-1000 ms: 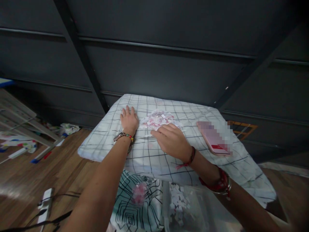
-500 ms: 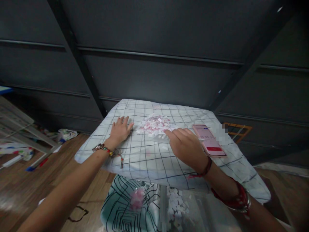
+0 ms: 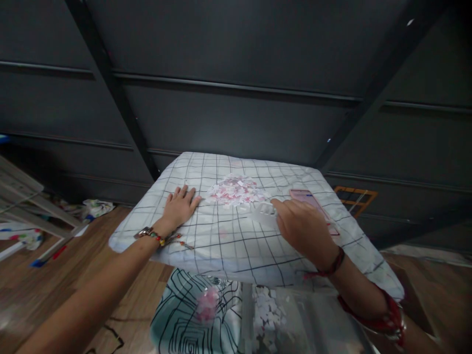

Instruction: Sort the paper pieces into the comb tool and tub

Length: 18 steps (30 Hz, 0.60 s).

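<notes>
My left hand (image 3: pixel 180 205) lies flat on the checked white cloth (image 3: pixel 217 246), fingers spread, holding nothing. To its right is a heap of small white and pink paper scraps (image 3: pixel 236 189). My right hand (image 3: pixel 302 227) is closed around the end of a flat white plastic piece (image 3: pixel 264 214) with a row of notches or holes. That piece sits just in front of the heap's right side; its exact kind is unclear. A pink phone (image 3: pixel 308 196) lies behind my right hand, which partly covers it.
Below the table's front edge, a clear plastic container or bag (image 3: pixel 269 314) holds white scraps. Beside it, a small pink packet (image 3: pixel 207 305) rests on teal patterned fabric (image 3: pixel 173 314). A dark panelled wall (image 3: pixel 236 118) rises behind the table. A ladder-like frame (image 3: pixel 22 191) stands at left.
My right hand has drawn back right and toward me from the heap, tilting the white plastic piece so more of it shows. My left hand stays flat. The view has shifted slightly.
</notes>
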### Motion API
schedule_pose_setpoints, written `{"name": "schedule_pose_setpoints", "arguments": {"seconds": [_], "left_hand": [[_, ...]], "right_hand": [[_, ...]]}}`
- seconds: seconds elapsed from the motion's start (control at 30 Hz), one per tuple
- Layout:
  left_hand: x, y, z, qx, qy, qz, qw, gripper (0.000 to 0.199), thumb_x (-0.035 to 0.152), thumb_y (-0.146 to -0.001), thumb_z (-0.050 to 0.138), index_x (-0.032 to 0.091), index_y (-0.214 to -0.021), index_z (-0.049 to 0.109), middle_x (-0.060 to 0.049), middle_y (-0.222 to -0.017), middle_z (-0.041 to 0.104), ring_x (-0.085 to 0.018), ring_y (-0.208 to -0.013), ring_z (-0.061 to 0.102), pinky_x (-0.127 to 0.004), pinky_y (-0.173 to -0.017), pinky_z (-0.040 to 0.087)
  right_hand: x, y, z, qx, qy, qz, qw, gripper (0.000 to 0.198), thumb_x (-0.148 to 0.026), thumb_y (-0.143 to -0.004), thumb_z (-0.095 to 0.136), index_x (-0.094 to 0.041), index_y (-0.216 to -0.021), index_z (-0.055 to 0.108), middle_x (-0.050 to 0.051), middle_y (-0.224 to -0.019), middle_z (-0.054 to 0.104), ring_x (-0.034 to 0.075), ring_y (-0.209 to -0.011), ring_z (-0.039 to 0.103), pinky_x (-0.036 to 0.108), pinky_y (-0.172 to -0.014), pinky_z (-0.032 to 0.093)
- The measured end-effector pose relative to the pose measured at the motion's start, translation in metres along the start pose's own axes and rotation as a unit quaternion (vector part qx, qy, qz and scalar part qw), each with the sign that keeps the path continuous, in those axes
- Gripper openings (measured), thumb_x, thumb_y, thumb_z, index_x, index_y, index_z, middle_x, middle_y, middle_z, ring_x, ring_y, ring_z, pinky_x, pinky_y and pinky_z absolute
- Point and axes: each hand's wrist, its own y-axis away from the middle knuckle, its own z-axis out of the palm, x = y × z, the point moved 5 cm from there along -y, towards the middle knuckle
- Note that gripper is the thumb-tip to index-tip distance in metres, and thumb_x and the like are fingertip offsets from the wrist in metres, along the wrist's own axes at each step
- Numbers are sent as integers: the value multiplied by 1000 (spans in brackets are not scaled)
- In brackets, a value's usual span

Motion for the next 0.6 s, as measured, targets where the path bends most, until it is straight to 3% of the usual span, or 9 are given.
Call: {"name": "schedule_pose_setpoints", "arguments": {"seconds": [0.17,0.3,0.4,0.47,0.53,0.6], "left_hand": [[1,2,-4,42,-2,-7,999,59,46,-99,24,14,-144,45,-17,-156,34,-35,-145,28,-50,-114,29],[15,11,-19,102,-12,41,994,58,47,-98,28,15,-144,45,-14,-159,28,-33,-149,18,-53,-119,19],[33,21,-17,20,44,171,984,58,49,-99,27,20,-147,42,-9,-159,31,-28,-149,21,-48,-119,23],[43,32,-14,-45,84,275,957,59,52,-98,30,23,-149,38,-6,-159,31,-24,-148,23,-44,-119,24],[44,41,-12,-74,103,326,937,55,52,-98,34,29,-147,40,-3,-159,31,-24,-148,25,-45,-119,24],[40,45,-11,-82,106,332,934,49,46,-99,34,33,-145,43,-1,-158,33,-24,-147,26,-47,-119,24]], "right_hand": [[-2,-8,4,42,-1,5,999,28,-7,-85,45,-13,-99,69,5,-71,64,19,-69,53,31,-67,34],[9,-5,3,36,-1,39,999,30,-9,-86,44,-12,-102,69,5,-70,63,20,-70,53,32,-66,35],[21,-2,1,47,-20,67,996,32,-10,-86,42,-12,-103,69,7,-75,66,21,-75,56,32,-71,39],[21,0,-2,45,-51,60,996,32,-9,-86,41,-13,-102,68,7,-78,68,20,-77,57,31,-74,41],[12,-1,-4,25,-77,35,996,31,-9,-86,41,-13,-102,67,5,-75,67,19,-74,56,30,-71,40],[-2,-3,-6,2,-84,3,996,30,-8,-86,42,-14,-102,67,3,-69,62,18,-68,53,30,-64,37]]}}
